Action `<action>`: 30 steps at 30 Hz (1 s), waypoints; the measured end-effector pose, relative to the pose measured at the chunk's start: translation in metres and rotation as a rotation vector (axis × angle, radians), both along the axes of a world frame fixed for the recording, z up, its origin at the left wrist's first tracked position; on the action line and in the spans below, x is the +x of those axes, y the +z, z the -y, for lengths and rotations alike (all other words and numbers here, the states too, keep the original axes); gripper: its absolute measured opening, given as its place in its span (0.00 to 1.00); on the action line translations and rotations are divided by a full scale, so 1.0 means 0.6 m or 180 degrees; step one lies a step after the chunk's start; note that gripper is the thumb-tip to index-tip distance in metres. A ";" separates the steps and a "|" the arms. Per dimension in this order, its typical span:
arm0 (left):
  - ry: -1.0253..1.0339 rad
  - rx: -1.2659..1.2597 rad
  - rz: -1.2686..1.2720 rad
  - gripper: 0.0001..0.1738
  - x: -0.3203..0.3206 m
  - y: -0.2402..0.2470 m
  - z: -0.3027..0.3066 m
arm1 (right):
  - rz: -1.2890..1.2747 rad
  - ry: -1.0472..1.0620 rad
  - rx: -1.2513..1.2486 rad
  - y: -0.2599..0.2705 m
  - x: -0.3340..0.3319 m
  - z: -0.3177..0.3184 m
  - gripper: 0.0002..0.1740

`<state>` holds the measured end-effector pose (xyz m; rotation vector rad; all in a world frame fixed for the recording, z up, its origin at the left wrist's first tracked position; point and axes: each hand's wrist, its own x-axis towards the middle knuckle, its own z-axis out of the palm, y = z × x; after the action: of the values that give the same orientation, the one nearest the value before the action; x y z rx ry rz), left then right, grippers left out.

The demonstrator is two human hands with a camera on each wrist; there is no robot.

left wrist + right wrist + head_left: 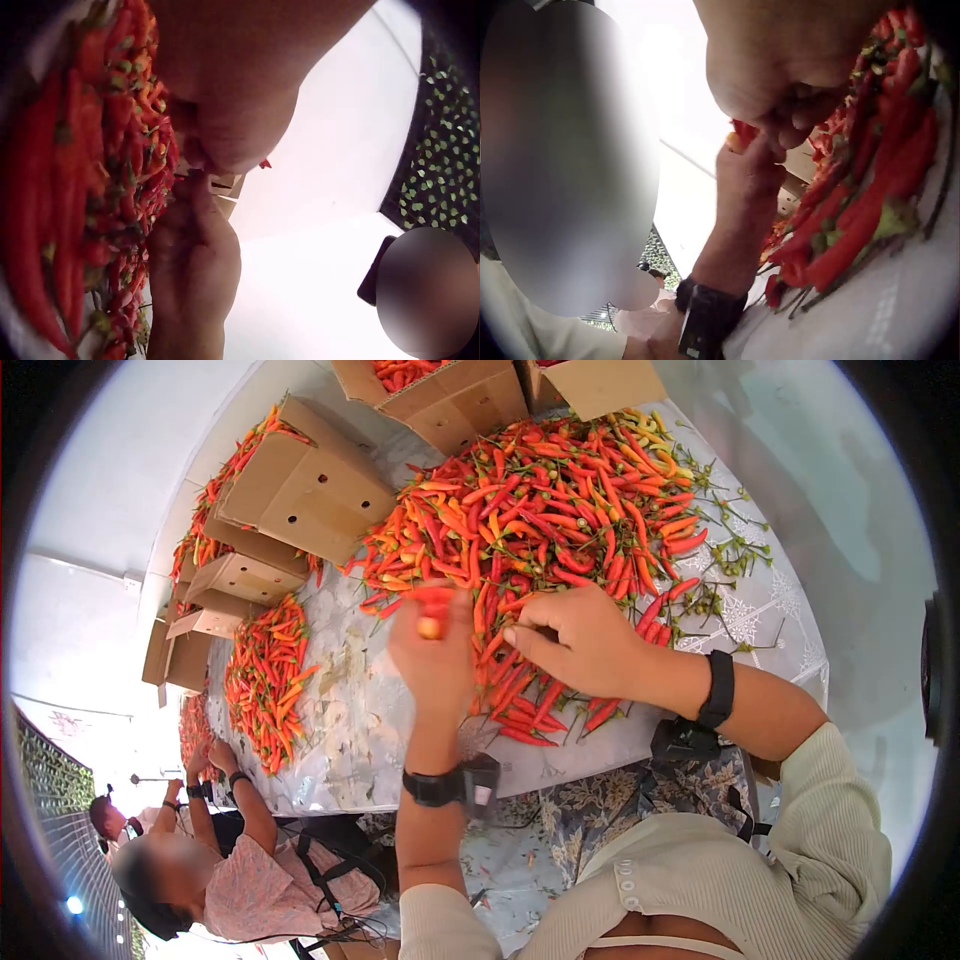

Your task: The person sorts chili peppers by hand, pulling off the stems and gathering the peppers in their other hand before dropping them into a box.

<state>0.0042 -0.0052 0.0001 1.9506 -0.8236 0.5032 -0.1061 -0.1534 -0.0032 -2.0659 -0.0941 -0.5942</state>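
Note:
My left hand [432,660], a little blurred, grips a few red chili peppers [432,598]; one shows a pale, stemless end. It is raised over the near left side of a big heap of red and orange chili peppers [540,500]. Just to its right, my right hand [590,645] has thumb and forefinger bent close together over the heap's near edge. In both wrist views the fingertips of the two hands come together. I cannot tell whether the right fingertips pinch anything. In the right wrist view, a red pepper end [742,136] sticks out beside the left hand [750,180].
Cardboard boxes [310,490] of peppers line the table's far side. A smaller pepper pile [268,680] lies to the left, near another person [290,870] who works at the same table. Loose green stems [735,555] lie scattered on the white tablecloth [350,750].

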 end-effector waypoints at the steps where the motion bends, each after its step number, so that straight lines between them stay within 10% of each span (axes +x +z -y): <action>1: 0.0031 -0.0499 -0.1052 0.09 0.009 0.007 -0.011 | -0.0023 0.0089 -0.0005 0.002 -0.004 -0.002 0.15; 12: -0.2168 -0.2818 -0.4392 0.13 0.038 0.004 -0.041 | 0.1003 -0.0911 -0.1244 -0.023 0.046 0.048 0.07; 19: -0.2030 -0.1959 -0.4391 0.10 0.015 -0.002 -0.025 | 0.0973 -0.0782 -0.2375 -0.034 0.076 0.067 0.12; 25: -0.2056 -0.1437 -0.4148 0.09 -0.004 0.014 -0.011 | 0.0384 -0.0933 -0.1966 -0.029 0.075 0.070 0.13; 30: -0.1862 -0.1575 -0.4116 0.10 -0.002 0.011 -0.014 | 0.1563 -0.0924 -0.1299 -0.017 0.064 0.075 0.14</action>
<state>0.0028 0.0031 0.0066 1.1000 -0.2978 -0.7914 -0.0676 -0.1987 -0.0134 -2.2943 -0.2167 -1.3491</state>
